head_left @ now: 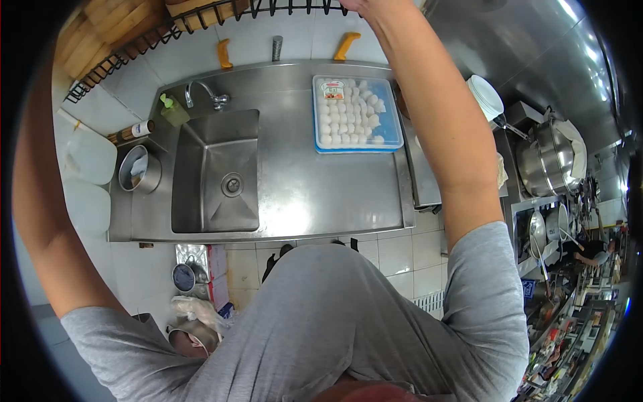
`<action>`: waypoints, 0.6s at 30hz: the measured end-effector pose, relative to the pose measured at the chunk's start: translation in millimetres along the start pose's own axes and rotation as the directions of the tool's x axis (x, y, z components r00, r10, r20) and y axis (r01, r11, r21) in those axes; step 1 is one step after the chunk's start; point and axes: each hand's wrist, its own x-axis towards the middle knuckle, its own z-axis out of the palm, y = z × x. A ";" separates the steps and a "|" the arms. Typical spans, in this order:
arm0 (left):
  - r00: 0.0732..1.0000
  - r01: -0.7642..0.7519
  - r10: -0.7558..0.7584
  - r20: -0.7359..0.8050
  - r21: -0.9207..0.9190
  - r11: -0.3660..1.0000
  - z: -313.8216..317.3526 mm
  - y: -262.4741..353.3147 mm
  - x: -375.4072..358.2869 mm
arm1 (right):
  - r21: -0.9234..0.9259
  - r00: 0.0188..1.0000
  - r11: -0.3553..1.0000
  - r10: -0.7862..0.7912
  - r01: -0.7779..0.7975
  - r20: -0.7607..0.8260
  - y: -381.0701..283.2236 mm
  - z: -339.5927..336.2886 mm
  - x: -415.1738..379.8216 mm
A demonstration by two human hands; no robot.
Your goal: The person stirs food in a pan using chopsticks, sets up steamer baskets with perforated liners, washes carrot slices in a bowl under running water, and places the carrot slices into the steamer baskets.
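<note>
Both my arms are raised toward a black wire rack on the tiled wall. At the top edge, only a sliver of my right hand shows by the end of the rack, its fingers cut off by the frame. My left forearm reaches up along the left side, and the hand is out of sight. Wooden boards sit in the rack above the sink counter. Below the rack, two yellow-handled tools and a grey-handled one hang against the wall.
A steel counter holds a sink with a faucet, a green soap bottle and a metal pot. A lidded plastic box of white round pieces sits right. Large steel pots stand farther right.
</note>
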 end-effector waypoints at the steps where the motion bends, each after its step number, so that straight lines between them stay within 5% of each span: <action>1: 1.000 0.004 -0.004 0.003 -0.001 1.000 -3.4 -0.6 -2.4 | 0.046 0.996 0.999 -0.002 -0.002 0.088 -3.8 -7.5 0.1; 4: 1.000 0.006 -0.005 0.006 -0.017 1.000 -15.2 -0.4 -9.4 | 0.159 0.983 0.982 -0.127 0.106 0.130 -13.4 -14.7 -2.1; 9: 0.999 -0.003 -0.002 -0.045 -0.116 0.993 -61.2 3.0 -38.8 | 0.033 0.947 0.962 -0.272 0.270 0.171 -50.4 -25.3 -48.2; 11: 0.996 -0.022 0.003 -0.088 -0.212 0.977 -90.0 14.2 -62.1 | -0.457 0.887 0.763 -0.422 0.458 0.186 -70.8 -28.3 -91.1; 13: 0.995 -0.038 -0.005 -0.099 -0.433 0.900 -120.7 39.2 -102.6 | -0.501 0.869 0.712 -0.439 0.491 0.228 -82.9 -39.5 -126.0; 14: 0.997 -0.013 -0.035 -0.074 -0.566 0.824 -122.1 64.9 -131.2 | -0.323 0.886 0.828 -0.399 0.458 0.235 -81.9 -50.3 -143.1; 15: 0.970 0.158 -0.234 -0.063 -0.565 0.810 -109.3 125.0 -165.6 | -0.271 0.910 0.870 -0.376 0.411 0.175 -79.1 -57.8 -169.0; 16: 0.971 0.211 -0.238 0.033 -0.587 0.782 -101.1 141.4 -185.6 | -0.211 0.930 0.906 -0.350 0.367 0.114 -76.2 -65.4 -195.0; 17: 0.962 0.268 -0.240 0.129 -0.599 0.755 -92.9 157.8 -205.7 | -0.456 0.973 0.861 -0.175 0.227 0.153 -83.1 -77.1 -224.8; 18: 0.955 0.221 -0.028 0.296 -0.645 0.731 -83.9 152.6 -218.4 | -0.526 0.969 0.817 -0.155 0.235 0.193 -68.5 -84.7 -248.7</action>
